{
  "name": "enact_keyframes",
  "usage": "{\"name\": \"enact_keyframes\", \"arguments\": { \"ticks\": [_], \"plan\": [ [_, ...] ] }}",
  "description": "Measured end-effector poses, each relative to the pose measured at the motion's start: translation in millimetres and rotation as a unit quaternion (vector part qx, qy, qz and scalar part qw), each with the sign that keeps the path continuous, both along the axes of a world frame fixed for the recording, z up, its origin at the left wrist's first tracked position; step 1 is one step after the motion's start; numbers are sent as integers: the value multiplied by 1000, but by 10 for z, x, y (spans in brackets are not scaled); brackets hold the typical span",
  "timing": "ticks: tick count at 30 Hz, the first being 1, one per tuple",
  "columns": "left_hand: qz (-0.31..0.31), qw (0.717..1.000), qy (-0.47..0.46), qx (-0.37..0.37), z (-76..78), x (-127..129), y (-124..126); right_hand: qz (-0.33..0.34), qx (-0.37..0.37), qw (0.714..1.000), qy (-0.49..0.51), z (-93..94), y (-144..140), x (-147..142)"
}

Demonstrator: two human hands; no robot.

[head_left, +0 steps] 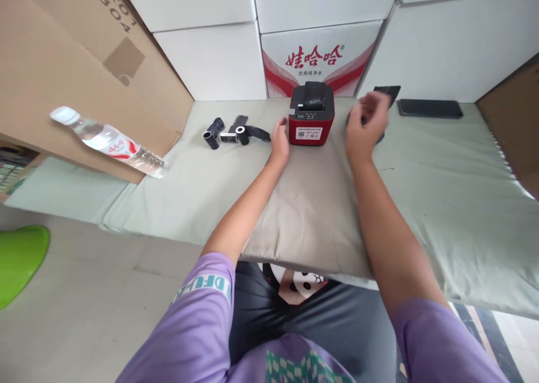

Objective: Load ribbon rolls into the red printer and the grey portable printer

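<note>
A small red and black receipt printer (311, 116) stands upright, with a strip of black paper (314, 95) rising from its top. My left hand (279, 138) lies along the printer's left side, fingers stretched and holding nothing. To the printer's right, my right hand (367, 122) is raised with curled fingers, slightly blurred; what is inside it is hidden. A flat black piece (389, 93) shows just behind those fingers, and I cannot tell whether they hold it. Left of my left hand lie several small black rolls (243, 135), some with loose tails.
A water bottle (122, 145) leans at the left by a large cardboard box (84, 51). White cartons (210, 63) are stacked behind the cloth-covered surface (311, 203). A dark phone-like slab (430, 108) lies at the right. A green seat (23, 262) is at lower left.
</note>
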State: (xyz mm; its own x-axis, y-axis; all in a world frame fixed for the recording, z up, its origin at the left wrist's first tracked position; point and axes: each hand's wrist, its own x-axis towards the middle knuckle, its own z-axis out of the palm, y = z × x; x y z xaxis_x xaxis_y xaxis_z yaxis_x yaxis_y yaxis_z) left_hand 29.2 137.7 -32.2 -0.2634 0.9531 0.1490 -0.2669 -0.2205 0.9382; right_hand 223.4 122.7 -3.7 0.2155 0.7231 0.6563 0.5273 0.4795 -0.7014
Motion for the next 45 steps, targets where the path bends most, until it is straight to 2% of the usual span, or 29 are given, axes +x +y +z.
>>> {"name": "enact_keyframes", "arguments": {
  "ticks": [2,3,5,7,9,11,16,20,23,25,27,29,31,33,37,41,45],
  "plan": [
    [63,997,27,-36,-42,-73,-241,-121,88,988,23,162,-11,203],
    [74,996,36,-46,-58,-110,-355,-190,85,978,27,223,-8,309],
    [69,996,43,-48,-74,-167,-528,-273,-6,962,11,280,0,479],
    [55,997,45,-42,-64,-192,-611,-293,-119,949,-9,256,-12,552],
    [48,996,60,-40,-42,-190,-622,-280,-210,936,-25,187,-57,529],
    [44,995,80,-40,-23,-177,-603,-255,-270,928,-42,112,-125,455],
    [40,992,112,-34,-35,-166,-573,-213,-342,906,-126,11,-259,316],
    [35,989,144,-29,-44,-175,-581,-229,-327,909,-124,58,-262,294],
    [26,988,149,-27,-24,-176,-595,-241,-295,920,-91,199,-261,309],
    [21,988,149,-27,-6,-172,-606,-237,-213,945,-76,323,-316,334],
    [20,988,148,-27,11,-165,-618,-206,-90,971,-84,433,-454,348],
    [19,989,145,-26,23,-161,-627,-154,4,981,-118,494,-688,315],
    [12,989,148,-18,27,-164,-628,-90,51,981,-167,482,-996,210],
    [-3,988,155,-2,16,-177,-612,-21,34,980,-194,393,-1317,45],
    [-23,991,130,20,-45,-216,-535,41,-65,981,-180,111,-1733,-299],
    [-32,997,74,21,-96,-225,-472,65,-124,978,-155,-62,-1740,-474],
    [-72,991,99,46,-57,-187,-528,55,-160,977,-134,-121,-1676,-537]
  ]
}}
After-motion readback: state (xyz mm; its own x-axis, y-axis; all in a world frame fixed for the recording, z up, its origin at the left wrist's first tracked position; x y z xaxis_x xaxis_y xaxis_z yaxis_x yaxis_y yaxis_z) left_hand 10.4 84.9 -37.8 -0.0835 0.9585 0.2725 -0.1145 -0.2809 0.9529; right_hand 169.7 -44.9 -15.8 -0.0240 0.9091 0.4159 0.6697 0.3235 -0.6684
